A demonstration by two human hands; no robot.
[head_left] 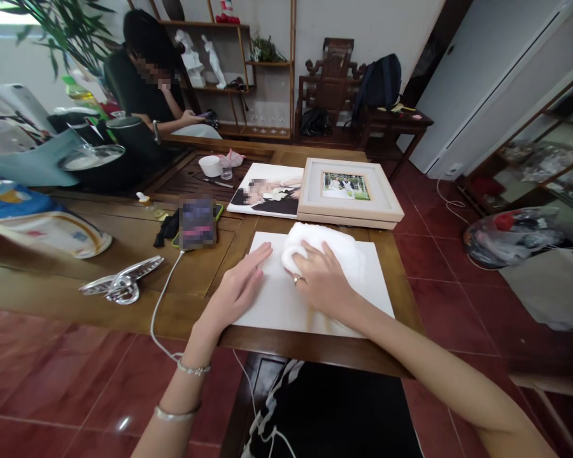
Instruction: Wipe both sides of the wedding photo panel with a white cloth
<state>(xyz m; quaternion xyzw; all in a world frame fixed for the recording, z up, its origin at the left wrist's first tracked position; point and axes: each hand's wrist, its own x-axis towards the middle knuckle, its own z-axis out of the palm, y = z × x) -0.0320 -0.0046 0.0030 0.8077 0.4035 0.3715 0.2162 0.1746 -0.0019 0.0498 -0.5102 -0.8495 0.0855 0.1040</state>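
A white board [272,299] lies flat at the wooden table's front edge, with faint yellowish marks near its lower middle. My right hand [327,280], wearing a ring, presses a folded white towel [346,245] onto the board's upper part, fingers sunk into the cloth. On the board's left edge rests my left hand [239,283], its fingers stretched out and holding nothing. Just behind the board stands a pale framed photo [386,184] on what looks like a second frame. Left of it lies a photo print panel [267,207].
Left on the table [138,222] are a plugged-in phone [200,224], a silver clip-like object [121,280], a blue-and-white package [42,222] and a white cup [211,166]. A person [148,83] sits across. A clear plastic bag [510,235] stands on the red floor at right.
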